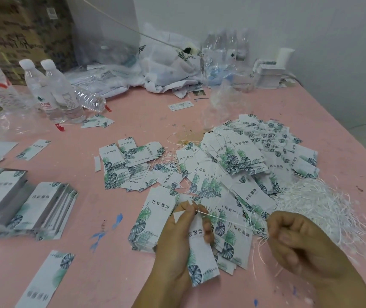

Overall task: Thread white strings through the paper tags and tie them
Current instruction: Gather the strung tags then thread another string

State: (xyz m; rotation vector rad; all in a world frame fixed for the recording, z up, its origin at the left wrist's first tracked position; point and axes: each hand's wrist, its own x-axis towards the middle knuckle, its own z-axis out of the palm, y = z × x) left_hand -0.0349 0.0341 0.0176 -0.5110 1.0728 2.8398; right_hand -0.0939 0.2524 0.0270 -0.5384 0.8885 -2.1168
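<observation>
Holding tag (201,247) in left hand (177,243), right hand (299,243) pulling string (233,221) taut.

The left hand (178,241) sits near the centre, palm turned inward, fingers curled round an upright white leaf-printed paper tag (201,252). To its right, the right hand (299,245) is fisted, fingers pinching a thin white string (222,216) stretched between both hands.

One head cam, wide-angle, looks fwd and down over the pink counter (133,112); hands close at bottom edge, wall behind.
</observation>
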